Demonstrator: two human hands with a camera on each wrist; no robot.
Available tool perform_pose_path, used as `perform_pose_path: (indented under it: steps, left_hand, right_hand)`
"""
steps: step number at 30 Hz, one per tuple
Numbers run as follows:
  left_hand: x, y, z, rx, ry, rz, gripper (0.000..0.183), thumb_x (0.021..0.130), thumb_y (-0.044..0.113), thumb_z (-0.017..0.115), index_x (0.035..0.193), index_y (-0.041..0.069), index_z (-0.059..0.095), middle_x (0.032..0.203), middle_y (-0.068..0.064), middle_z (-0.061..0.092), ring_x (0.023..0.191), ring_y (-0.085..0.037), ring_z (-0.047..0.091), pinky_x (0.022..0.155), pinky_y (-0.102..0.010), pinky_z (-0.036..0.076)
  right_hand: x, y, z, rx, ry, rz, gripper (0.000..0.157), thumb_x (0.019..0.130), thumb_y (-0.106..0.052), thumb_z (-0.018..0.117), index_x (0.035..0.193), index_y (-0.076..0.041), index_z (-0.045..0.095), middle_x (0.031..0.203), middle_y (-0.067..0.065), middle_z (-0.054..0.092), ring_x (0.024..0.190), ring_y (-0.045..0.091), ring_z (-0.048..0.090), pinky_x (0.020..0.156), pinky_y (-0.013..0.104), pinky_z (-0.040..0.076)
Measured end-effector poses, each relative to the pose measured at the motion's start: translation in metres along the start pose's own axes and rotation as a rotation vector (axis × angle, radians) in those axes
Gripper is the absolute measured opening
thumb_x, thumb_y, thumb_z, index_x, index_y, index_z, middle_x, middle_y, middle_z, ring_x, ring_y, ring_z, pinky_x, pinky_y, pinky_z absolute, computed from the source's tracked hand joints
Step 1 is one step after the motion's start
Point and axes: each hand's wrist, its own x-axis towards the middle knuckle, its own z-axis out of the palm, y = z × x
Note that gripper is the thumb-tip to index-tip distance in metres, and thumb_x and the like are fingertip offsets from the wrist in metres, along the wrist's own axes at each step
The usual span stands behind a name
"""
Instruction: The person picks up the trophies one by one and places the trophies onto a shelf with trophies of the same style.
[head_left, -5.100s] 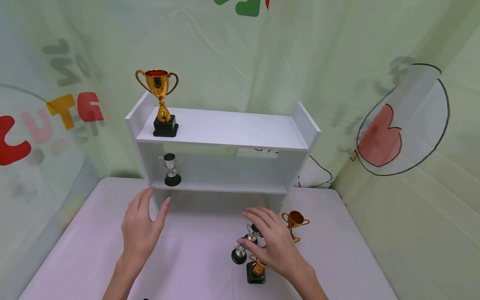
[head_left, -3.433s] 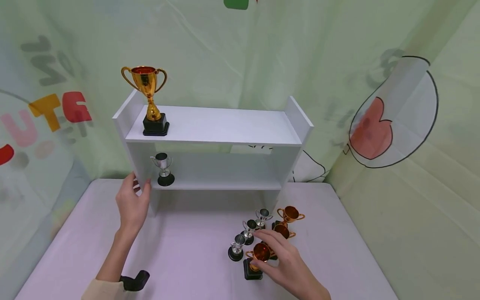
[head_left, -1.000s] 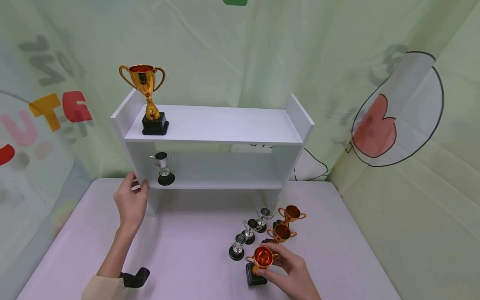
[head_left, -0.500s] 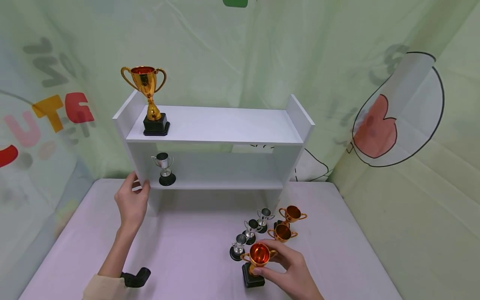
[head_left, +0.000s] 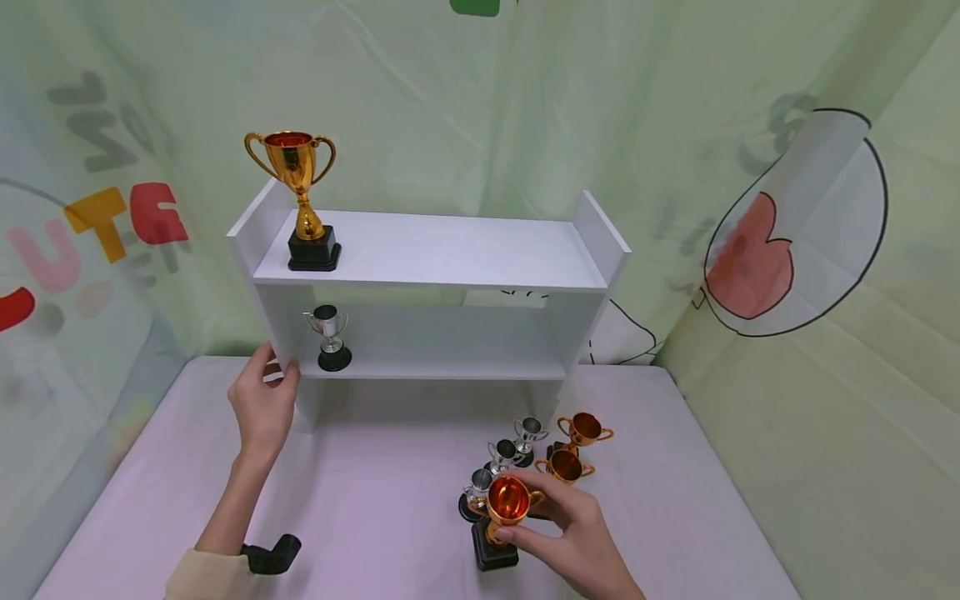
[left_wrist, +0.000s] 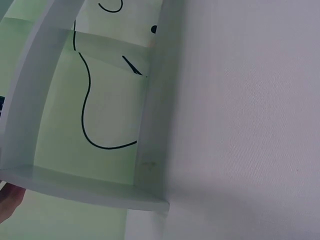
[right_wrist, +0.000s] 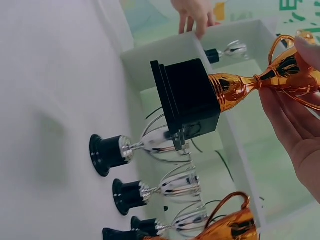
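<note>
My right hand (head_left: 566,533) holds a small gold trophy (head_left: 508,500) by its cup, thumb on the near side. In the right wrist view, its square black base (right_wrist: 192,97) hangs clear of the table. Just behind it stand several silver trophies (head_left: 506,454) with round black bases, the nearest partly covered by the held one. Two more gold trophies (head_left: 567,465) are beyond my fingers. At the left, my left hand (head_left: 261,408) grips the side panel of the white shelf unit (head_left: 442,250), thumb at the front edge; the left wrist view shows just a bit of the hand (left_wrist: 10,200).
On the shelf unit's top board stands a large gold trophy (head_left: 302,167), at the left end. A silver trophy (head_left: 329,333) stands below it on the middle board. A black bent object (head_left: 273,556) shows by my left sleeve (head_left: 210,575). Printed curtains (head_left: 420,108) surround the white table (head_left: 360,517).
My left hand has gone from beside the shelf unit to gripping its side panel. My right hand has taken hold of the front gold trophy, lifted it and moved it slightly left.
</note>
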Motion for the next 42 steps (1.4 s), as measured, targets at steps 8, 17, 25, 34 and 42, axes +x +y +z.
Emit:
perform_pose_path:
  steps: [8,17,25,34,42]
  left_hand:
    - [0.000,0.000,-0.001,-0.013,0.000,0.000,0.033,0.093,-0.007,0.066,0.125,-0.005,0.067,0.113,-0.027,0.071,0.090,-0.041,0.070,0.072,0.005,0.043]
    - [0.000,-0.001,0.000,-0.009,-0.002,0.006,0.033,0.092,-0.007,0.066,0.126,-0.005,0.068,0.113,-0.026,0.072,0.089,-0.041,0.070,0.072,0.005,0.043]
    - [0.000,-0.002,-0.001,-0.008,0.000,0.008,0.034,0.092,-0.007,0.066,0.126,-0.005,0.067,0.112,-0.027,0.072,0.089,-0.041,0.071,0.071,0.006,0.042]
    - [0.000,-0.003,-0.001,-0.009,-0.004,0.021,0.034,0.092,-0.008,0.067,0.126,-0.006,0.067,0.113,-0.027,0.072,0.089,-0.042,0.071,0.071,0.005,0.043]
    - [0.001,-0.005,-0.001,-0.011,0.002,0.033,0.033,0.091,-0.008,0.066,0.125,-0.006,0.068,0.112,-0.027,0.072,0.087,-0.040,0.071,0.070,0.005,0.043]
  right_hand:
    - [0.012,-0.010,0.002,0.002,0.000,-0.068,0.053,0.080,-0.013,0.088,0.129,-0.012,0.068,0.117,0.004,0.074,0.095,0.010,0.071,0.080,0.029,0.065]
    - [0.027,-0.019,0.004,0.052,-0.007,-0.215,0.052,0.081,-0.005,0.087,0.129,-0.009,0.067,0.116,0.008,0.074,0.098,0.012,0.072,0.078,0.032,0.065]
    - [0.046,-0.030,0.002,0.071,-0.051,-0.347,0.053,0.081,-0.001,0.086,0.130,-0.004,0.066,0.110,0.013,0.075,0.095,0.014,0.071,0.078,0.031,0.065]
    - [0.062,-0.042,0.001,0.056,-0.044,-0.376,0.057,0.077,0.004,0.087,0.129,-0.003,0.066,0.112,0.012,0.075,0.096,0.014,0.072,0.078,0.031,0.065]
    - [0.079,-0.053,-0.004,0.039,-0.040,-0.410,0.057,0.078,0.006,0.085,0.131,-0.002,0.065,0.116,0.016,0.073,0.099,0.014,0.071,0.080,0.032,0.065]
